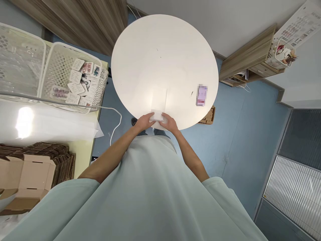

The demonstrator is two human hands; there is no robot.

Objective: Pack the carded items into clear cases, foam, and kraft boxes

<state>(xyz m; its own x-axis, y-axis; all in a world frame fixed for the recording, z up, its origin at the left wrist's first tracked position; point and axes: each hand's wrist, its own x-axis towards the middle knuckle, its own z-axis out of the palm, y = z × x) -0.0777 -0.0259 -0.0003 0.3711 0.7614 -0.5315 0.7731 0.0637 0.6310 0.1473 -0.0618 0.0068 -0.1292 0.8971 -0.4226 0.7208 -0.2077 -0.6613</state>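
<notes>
At the near edge of the round white table [165,43], a small white wrapped bundle [157,115] sits between my two hands. My left hand [145,122] grips its left end, thumb and fingers closed on it. On the right end, my right hand [170,123] holds it in the same way. A pale strip of wrapping [159,97] lies flat on the tabletop, stretching away from the bundle. Whatever is inside the bundle is hidden. To the right on the table lies a purple-pink item [201,95], blurred by pixels.
Left of the table, a white basket [59,65] of carded small items stands beside another basket [21,63] of clear plastic. Folded cardboard boxes [37,170] are stacked nearer me. A white cable [117,124] hangs there. A brown box [209,116] stands under the table's right side.
</notes>
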